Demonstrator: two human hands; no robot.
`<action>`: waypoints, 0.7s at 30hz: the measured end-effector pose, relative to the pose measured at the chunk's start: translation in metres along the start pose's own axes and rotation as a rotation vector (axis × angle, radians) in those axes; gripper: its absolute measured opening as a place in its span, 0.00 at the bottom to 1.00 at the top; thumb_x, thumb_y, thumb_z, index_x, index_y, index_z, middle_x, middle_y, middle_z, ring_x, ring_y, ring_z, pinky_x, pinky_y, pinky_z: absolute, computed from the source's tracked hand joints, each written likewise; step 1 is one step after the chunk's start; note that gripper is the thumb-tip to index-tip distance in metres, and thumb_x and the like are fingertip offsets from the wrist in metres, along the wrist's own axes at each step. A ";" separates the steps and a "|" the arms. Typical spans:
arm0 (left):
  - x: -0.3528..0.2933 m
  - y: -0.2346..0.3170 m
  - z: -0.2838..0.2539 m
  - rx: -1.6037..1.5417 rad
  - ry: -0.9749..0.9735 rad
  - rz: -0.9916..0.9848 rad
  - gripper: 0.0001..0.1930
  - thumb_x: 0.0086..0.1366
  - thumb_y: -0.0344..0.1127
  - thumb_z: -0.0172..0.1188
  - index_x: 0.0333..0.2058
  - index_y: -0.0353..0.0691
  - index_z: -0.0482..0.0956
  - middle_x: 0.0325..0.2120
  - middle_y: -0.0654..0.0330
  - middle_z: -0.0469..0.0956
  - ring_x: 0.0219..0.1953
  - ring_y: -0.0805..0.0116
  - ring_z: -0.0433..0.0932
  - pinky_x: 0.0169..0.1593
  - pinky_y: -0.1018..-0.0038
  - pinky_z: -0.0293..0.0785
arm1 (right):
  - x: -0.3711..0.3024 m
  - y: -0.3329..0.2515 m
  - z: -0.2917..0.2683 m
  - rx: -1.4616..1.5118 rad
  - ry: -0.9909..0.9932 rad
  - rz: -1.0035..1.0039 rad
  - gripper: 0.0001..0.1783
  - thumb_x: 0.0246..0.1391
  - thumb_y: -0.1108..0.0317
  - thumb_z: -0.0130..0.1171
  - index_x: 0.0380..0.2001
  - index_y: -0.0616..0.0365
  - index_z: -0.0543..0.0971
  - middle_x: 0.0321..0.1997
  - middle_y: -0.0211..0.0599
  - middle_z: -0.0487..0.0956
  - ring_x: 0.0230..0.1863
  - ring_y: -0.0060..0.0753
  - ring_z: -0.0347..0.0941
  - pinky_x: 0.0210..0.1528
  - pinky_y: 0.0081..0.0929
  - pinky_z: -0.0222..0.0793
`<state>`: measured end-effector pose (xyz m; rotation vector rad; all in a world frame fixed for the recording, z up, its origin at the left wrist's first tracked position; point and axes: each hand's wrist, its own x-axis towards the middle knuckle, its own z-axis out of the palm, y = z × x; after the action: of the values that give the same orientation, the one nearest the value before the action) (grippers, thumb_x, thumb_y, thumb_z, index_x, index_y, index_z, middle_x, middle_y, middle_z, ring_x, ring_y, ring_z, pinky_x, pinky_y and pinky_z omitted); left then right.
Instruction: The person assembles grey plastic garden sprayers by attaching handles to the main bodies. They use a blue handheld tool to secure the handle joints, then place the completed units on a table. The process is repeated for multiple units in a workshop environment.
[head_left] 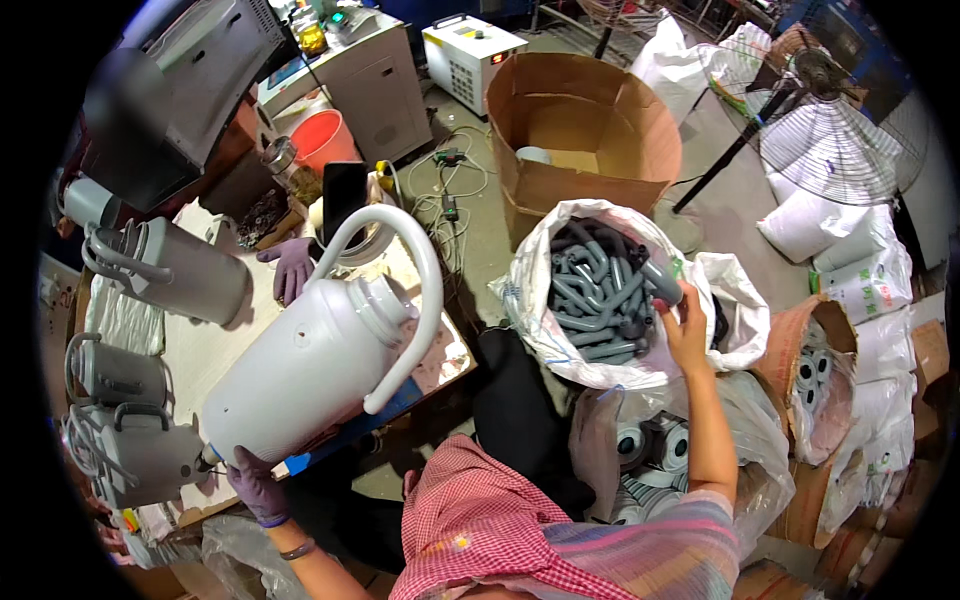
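Observation:
My left hand [258, 488], in a purple glove, grips the lower end of a large pale grey plastic jug body [290, 365]. The jug leans over the table's edge, its open neck toward the upper right, and a thick curved handle [430, 270] arches around the neck. At the right, my bare right hand [684, 318] has its fingers closed on a short grey plastic cylinder [660, 282] at the rim of a white woven sack [535, 330]. Inside that sack lie several curved grey plastic handle pieces [590, 290].
Grey jugs [190, 270] stand along the left of the table [200, 355], near a purple glove [290, 268] and a dark phone [344, 195]. An open cardboard box [590, 110] stands beyond the sack. A clear bag of round grey parts [650, 450] and a floor fan [825, 130] are at right.

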<state>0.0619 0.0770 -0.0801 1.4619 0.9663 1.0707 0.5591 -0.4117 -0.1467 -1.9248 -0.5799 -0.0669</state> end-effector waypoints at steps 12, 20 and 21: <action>0.013 -0.002 -0.003 0.090 -0.068 0.027 0.28 0.70 0.52 0.57 0.56 0.32 0.70 0.51 0.54 0.76 0.51 0.64 0.75 0.55 0.65 0.72 | -0.006 -0.093 0.012 -0.102 0.042 -0.329 0.21 0.52 0.71 0.69 0.47 0.60 0.73 0.47 0.42 0.79 0.51 0.39 0.77 0.61 0.39 0.66; 0.016 0.022 0.018 0.016 -0.032 0.044 0.22 0.67 0.48 0.62 0.46 0.30 0.78 0.39 0.59 0.81 0.39 0.73 0.77 0.43 0.74 0.75 | 0.047 -0.206 0.029 0.193 -0.041 -0.116 0.23 0.68 0.55 0.51 0.60 0.53 0.70 0.19 0.23 0.67 0.17 0.12 0.61 0.17 0.13 0.56; 0.020 0.017 0.017 0.036 -0.048 0.056 0.22 0.67 0.47 0.63 0.45 0.31 0.78 0.38 0.60 0.81 0.39 0.74 0.77 0.42 0.75 0.75 | 0.060 -0.235 0.049 0.286 -0.140 -0.196 0.24 0.69 0.51 0.47 0.59 0.56 0.69 0.18 0.22 0.65 0.14 0.13 0.58 0.15 0.15 0.50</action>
<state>0.0840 0.0892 -0.0621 1.5456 0.9202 1.0589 0.5015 -0.2749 0.0508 -1.5996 -0.8252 0.0259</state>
